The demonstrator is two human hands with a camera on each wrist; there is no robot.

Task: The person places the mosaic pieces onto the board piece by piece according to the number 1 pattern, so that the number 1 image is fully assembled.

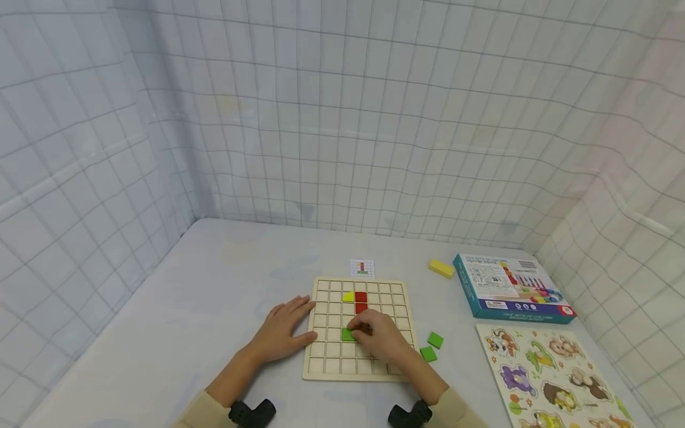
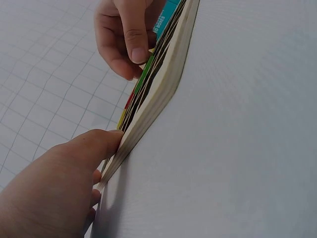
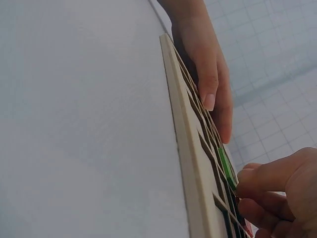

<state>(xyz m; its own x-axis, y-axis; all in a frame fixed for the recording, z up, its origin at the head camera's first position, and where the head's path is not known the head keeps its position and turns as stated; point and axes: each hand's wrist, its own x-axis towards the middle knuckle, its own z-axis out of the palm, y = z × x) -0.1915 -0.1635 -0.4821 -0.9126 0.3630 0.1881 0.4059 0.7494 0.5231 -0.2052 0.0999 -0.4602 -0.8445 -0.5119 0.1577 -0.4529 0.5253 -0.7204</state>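
Observation:
A wooden grid board (image 1: 333, 370) lies flat on the table. My left hand (image 1: 286, 330) rests at its left edge with fingers spread, the thumb (image 2: 101, 146) touching the rim. On the board, my right hand (image 1: 379, 336) pinches with curled thumb and index finger at a green square tile (image 3: 227, 166) set low in the grid. The fingers partly cover this tile and the cells around it. Two red tiles (image 1: 361, 302) sit one above the other higher up, beside a yellow piece (image 1: 348, 296). Past the far edge lies a small pattern card (image 1: 363, 268).
Two loose green tiles (image 1: 431, 346) lie right of the board. Farther back is a yellow block (image 1: 441, 268), near a teal-sided box (image 1: 514, 288). An animal picture puzzle (image 1: 551, 374) occupies the front right. Grid-patterned sheets (image 1: 342, 119) surround the table.

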